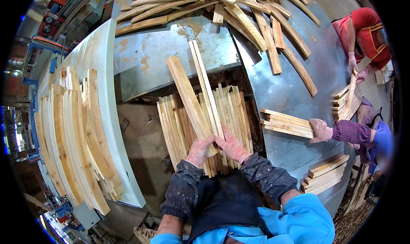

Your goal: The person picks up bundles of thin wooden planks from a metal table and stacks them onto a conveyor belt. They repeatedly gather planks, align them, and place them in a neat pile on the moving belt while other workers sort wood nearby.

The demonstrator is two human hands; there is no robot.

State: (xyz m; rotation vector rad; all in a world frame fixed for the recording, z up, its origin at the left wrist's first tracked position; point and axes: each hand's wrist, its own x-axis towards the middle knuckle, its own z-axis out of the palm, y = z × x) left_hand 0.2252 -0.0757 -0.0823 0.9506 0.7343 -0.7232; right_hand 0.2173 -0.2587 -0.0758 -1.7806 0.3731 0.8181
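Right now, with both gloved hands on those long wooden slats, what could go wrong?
The two raised slats are gripped only at their near ends by the left hand and right hand, so they might tip or slide. The co-worker's hand on the small stack is close; swinging slats could hit it.

The single view comes from a fisheye camera on the person's head, looking steeply down and forward over a grey metal worktable (pixel 294 94). It sits close above the person's own forearms, which enter from the lower edge. Straight edges bow toward the round black rim. A curved pale wooden bench (pixel 102 73) lies left; a co-worker's gloved hand (pixel 320 130) reaches in from the right.
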